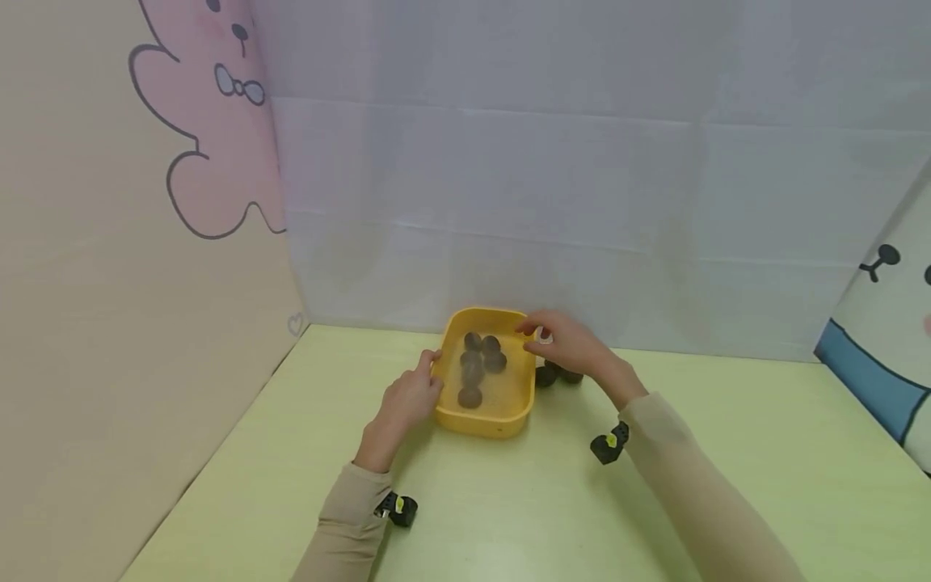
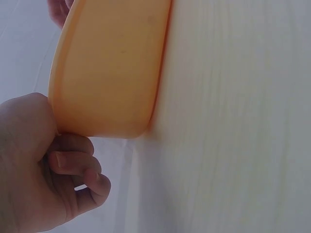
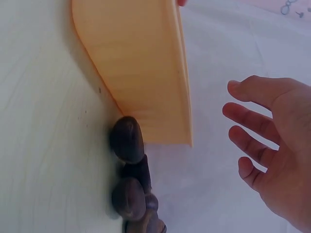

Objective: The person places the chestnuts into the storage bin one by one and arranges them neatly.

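A yellow plastic basin (image 1: pixel 483 426) with rounded corners stands near the back of the table. Several dark brown, rounded pieces (image 1: pixel 470 397) lie in it, their exact kind unclear. My left hand (image 1: pixel 409 398) grips the basin's left rim; in the left wrist view its fingers curl below the rim. Over the basin's right rim hovers my right hand (image 1: pixel 570 346), fingers spread and holding nothing, as the right wrist view confirms. More smooth, glossy dark brown pieces (image 3: pixel 128 141) are heaped on the table against the basin's right side, partly hidden under my right hand in the head view.
The pale yellow-green table (image 1: pixel 509 509) meets a white cloth wall (image 1: pixel 582 178) right behind the basin. At the left rises a beige panel (image 1: pixel 109 267) with a pink cartoon figure. Another cartoon panel (image 1: pixel 895 339) borders the right. Black wrist cameras sit at both sleeves.
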A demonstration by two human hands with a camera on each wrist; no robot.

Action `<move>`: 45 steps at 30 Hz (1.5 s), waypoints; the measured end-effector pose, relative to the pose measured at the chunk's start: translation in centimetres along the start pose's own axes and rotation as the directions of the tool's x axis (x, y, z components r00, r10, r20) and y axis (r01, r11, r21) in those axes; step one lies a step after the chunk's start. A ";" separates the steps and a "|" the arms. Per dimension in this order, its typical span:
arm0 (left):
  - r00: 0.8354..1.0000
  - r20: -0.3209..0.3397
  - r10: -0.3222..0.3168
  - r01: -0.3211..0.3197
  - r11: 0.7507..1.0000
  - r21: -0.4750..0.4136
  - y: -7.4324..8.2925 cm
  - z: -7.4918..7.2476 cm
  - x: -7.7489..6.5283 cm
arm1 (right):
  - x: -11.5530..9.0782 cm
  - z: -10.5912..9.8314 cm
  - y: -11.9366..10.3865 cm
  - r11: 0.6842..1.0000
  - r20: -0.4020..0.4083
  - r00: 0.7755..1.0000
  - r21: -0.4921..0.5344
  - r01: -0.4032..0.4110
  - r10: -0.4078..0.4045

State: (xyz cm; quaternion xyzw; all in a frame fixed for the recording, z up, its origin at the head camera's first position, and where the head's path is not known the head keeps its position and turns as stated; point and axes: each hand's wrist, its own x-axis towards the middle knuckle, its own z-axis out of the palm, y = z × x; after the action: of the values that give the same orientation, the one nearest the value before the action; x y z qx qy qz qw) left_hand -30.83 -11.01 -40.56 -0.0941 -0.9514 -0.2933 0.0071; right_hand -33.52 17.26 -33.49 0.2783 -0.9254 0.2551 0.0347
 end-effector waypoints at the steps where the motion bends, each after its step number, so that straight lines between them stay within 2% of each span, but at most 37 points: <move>1: 1.000 0.002 -0.001 0.001 1.000 -0.003 0.0 0.0 0.0 | -0.3 -0.2 0.2 1.000 -0.017 1.000 0.000 -0.009 0.009; 6: 1.000 -0.005 0.006 -0.006 1.000 -0.005 -0.1 -0.1 -0.1 | -1.7 -0.4 1.4 0.999 -0.074 0.996 0.024 -0.041 0.043; 12: 1.000 0.007 -0.002 0.002 1.000 -0.007 -0.1 0.0 -0.1 | -3.0 0.7 3.2 0.995 -0.041 0.997 0.070 -0.066 0.069; 16: 1.000 -0.002 -0.001 0.001 1.000 -0.003 -0.1 -0.1 -0.1 | -3.5 1.2 3.9 0.996 -0.024 0.997 0.063 -0.067 0.069; 26: 1.000 -0.008 -0.002 0.002 1.000 -0.018 -0.2 -0.4 -0.4 | -4.0 2.2 4.3 0.993 0.053 0.995 0.075 -0.087 0.083; 30: 1.000 -0.005 0.001 -0.001 1.000 -0.018 -0.2 -0.3 -0.3 | -4.0 3.2 4.3 0.997 0.086 0.994 0.031 -0.069 0.066; 36: 1.000 0.003 0.000 0.000 1.000 -0.011 -0.2 -0.2 -0.4 | -4.4 3.9 4.3 0.999 0.050 0.998 -0.025 -0.029 0.031; 39: 1.000 -0.002 0.007 -0.007 1.000 -0.009 -0.1 -0.3 -0.5 | -4.6 3.8 4.3 0.998 0.033 0.998 -0.036 -0.047 0.048; 45: 1.000 -0.004 0.002 -0.003 1.000 -0.012 -0.2 -0.4 -0.5 | -4.9 3.5 4.2 0.995 0.051 0.996 -0.056 -0.077 0.079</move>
State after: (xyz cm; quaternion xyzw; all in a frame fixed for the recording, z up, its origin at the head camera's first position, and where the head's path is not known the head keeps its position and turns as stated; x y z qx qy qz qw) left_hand -30.40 -11.48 -40.37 -0.0947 -0.9494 -0.2994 0.0088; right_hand -31.35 20.97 -39.46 0.2475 -0.9427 0.2236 0.0078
